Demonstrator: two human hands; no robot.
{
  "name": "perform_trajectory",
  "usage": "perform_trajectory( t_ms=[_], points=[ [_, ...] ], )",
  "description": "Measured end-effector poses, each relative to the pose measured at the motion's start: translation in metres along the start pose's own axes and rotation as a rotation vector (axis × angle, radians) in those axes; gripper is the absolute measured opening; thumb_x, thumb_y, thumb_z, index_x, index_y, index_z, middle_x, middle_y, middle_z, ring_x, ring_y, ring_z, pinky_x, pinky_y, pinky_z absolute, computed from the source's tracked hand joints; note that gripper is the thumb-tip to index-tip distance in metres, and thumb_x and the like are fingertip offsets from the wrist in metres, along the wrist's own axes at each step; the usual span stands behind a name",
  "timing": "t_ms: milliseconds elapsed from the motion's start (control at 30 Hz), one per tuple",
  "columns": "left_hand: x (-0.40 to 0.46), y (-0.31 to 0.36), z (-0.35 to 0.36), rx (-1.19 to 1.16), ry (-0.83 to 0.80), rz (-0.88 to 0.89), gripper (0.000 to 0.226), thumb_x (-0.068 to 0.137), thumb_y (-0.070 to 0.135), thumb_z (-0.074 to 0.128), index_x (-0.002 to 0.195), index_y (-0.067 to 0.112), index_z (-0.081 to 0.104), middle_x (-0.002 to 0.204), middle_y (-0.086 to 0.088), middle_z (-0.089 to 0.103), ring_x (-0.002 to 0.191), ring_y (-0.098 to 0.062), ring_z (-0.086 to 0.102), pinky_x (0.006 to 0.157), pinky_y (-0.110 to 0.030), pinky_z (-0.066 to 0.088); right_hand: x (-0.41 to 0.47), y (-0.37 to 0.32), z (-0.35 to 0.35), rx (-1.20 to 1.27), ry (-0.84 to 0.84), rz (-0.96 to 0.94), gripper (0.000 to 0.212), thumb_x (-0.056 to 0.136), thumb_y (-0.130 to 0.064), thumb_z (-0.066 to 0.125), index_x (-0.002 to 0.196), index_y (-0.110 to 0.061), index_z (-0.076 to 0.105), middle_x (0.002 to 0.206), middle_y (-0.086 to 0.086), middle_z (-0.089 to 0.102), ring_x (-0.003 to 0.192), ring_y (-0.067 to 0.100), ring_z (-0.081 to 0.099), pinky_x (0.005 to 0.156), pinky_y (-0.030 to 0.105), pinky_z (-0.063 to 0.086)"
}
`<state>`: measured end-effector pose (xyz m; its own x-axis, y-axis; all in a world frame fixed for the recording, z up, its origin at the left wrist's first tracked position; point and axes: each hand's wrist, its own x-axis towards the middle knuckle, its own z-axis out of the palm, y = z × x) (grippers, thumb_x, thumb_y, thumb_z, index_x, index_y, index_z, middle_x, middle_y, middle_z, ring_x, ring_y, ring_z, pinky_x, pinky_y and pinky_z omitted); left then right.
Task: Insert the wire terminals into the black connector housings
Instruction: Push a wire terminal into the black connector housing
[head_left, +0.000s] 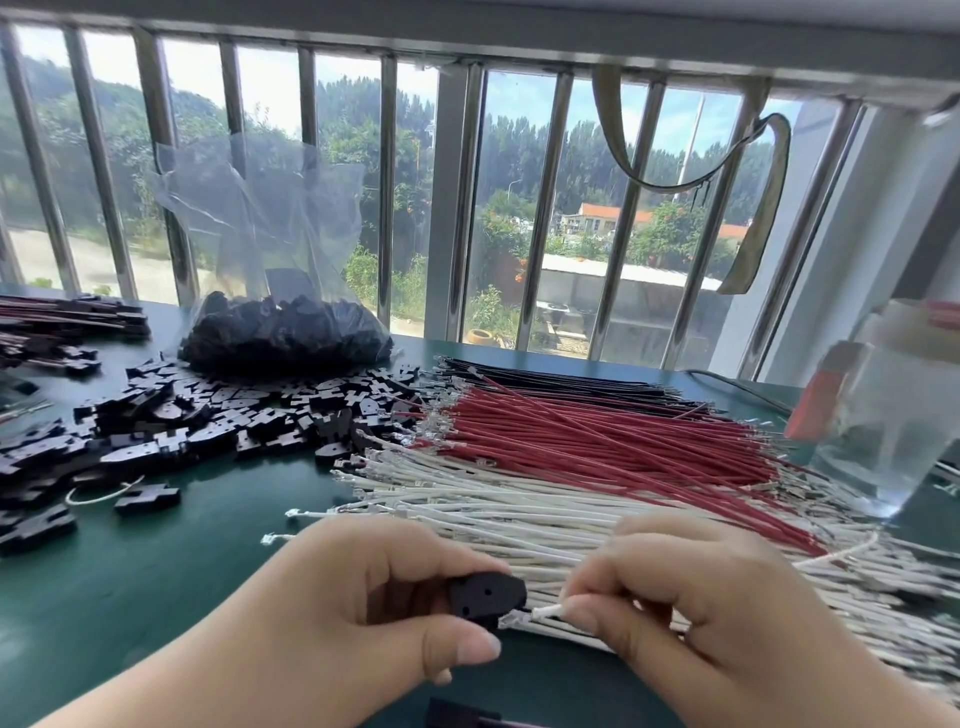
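Observation:
My left hand (363, 597) grips a black connector housing (485, 596) between thumb and fingers, low in the middle of the view. My right hand (691, 603) pinches a white wire (545, 611) whose metal terminal touches the housing's right edge. Behind the hands lie bundles of white wires (519, 499), red wires (597, 431) and black wires (561, 379), terminals pointing left. Loose black housings (208, 415) are scattered on the green table (182, 561) to the left.
A clear plastic bag of black housings (285, 332) stands at the back by the barred window. Finished assemblies (67, 322) are stacked at the far left. A clear plastic container (883, 415) stands at the right. Another black piece (457, 714) lies at the bottom edge.

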<state>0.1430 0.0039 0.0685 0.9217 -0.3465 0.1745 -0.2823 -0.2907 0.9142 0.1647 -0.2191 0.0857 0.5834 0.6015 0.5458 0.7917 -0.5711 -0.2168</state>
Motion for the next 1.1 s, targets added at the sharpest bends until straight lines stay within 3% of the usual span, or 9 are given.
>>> perform_trajectory(
  t_ms=[133, 367, 633, 767, 933, 1000, 1100],
  points=[
    [-0.001, 0.003, 0.0, -0.112, -0.083, -0.053, 0.041, 0.05, 0.052, 0.081, 0.09, 0.045, 0.073, 0.081, 0.001, 0.075, 0.069, -0.012, 0.071, 0.063, -0.017, 0.053, 0.0, -0.002, 0.001, 0.041, 0.0, -0.019, 0.015, 0.081, -0.049, 0.054, 0.078, -0.037, 0.062, 0.068, -0.027, 0.054, 0.063, -0.012, 0.052, 0.055, 0.005, 0.04],
    [-0.002, 0.002, -0.007, -0.191, -0.025, -0.058, 0.058, 0.04, 0.067, 0.081, 0.091, 0.04, 0.073, 0.059, 0.002, 0.069, 0.057, -0.012, 0.067, 0.06, -0.018, 0.051, -0.001, 0.002, -0.004, 0.106, 0.042, 0.003, 0.015, 0.08, -0.046, 0.057, 0.074, -0.034, 0.064, 0.067, -0.026, 0.056, 0.061, -0.008, 0.053, 0.055, 0.005, 0.04],
    [0.001, 0.004, -0.001, -0.185, -0.134, -0.081, 0.053, 0.045, 0.065, 0.08, 0.093, 0.043, 0.072, 0.064, 0.003, 0.072, 0.058, -0.007, 0.066, 0.059, -0.016, 0.05, -0.001, -0.001, 0.001, 0.142, 0.03, 0.03, 0.016, 0.077, -0.051, 0.056, 0.078, -0.037, 0.064, 0.068, -0.031, 0.057, 0.064, -0.009, 0.056, 0.053, 0.005, 0.041],
    [0.002, 0.003, 0.003, -0.182, -0.163, -0.111, 0.039, 0.056, 0.047, 0.079, 0.094, 0.042, 0.073, 0.066, 0.004, 0.073, 0.057, -0.007, 0.065, 0.058, -0.019, 0.051, 0.0, -0.003, 0.008, 0.122, 0.011, 0.002, 0.015, 0.077, -0.048, 0.058, 0.076, -0.034, 0.064, 0.063, -0.029, 0.052, 0.062, -0.013, 0.053, 0.056, 0.0, 0.037],
    [0.004, -0.003, 0.007, -0.124, 0.006, -0.067, 0.038, 0.052, 0.043, 0.079, 0.089, 0.048, 0.072, 0.08, -0.007, 0.075, 0.06, -0.01, 0.066, 0.064, -0.025, 0.055, 0.0, 0.001, 0.01, 0.105, -0.002, 0.026, 0.02, 0.078, -0.051, 0.057, 0.081, -0.034, 0.067, 0.071, -0.02, 0.063, 0.066, -0.011, 0.057, 0.059, 0.0, 0.04],
    [0.004, -0.005, 0.009, -0.099, 0.075, -0.025, 0.034, 0.056, 0.035, 0.078, 0.088, 0.048, 0.072, 0.077, 0.002, 0.075, 0.063, -0.004, 0.067, 0.064, -0.02, 0.054, 0.0, 0.003, 0.011, 0.094, -0.02, 0.018, 0.02, 0.077, -0.05, 0.058, 0.084, -0.035, 0.07, 0.073, -0.021, 0.064, 0.069, -0.012, 0.058, 0.062, 0.0, 0.042],
    [0.002, -0.011, 0.013, 0.143, 0.206, 0.101, 0.034, 0.058, 0.051, 0.066, 0.092, 0.055, 0.066, 0.082, 0.021, 0.072, 0.076, 0.003, 0.068, 0.072, -0.019, 0.055, 0.001, 0.004, 0.014, 0.107, 0.027, -0.005, 0.013, 0.074, -0.043, 0.064, 0.076, -0.033, 0.072, 0.068, -0.021, 0.064, 0.066, -0.014, 0.057, 0.061, 0.0, 0.042]
  ],
)
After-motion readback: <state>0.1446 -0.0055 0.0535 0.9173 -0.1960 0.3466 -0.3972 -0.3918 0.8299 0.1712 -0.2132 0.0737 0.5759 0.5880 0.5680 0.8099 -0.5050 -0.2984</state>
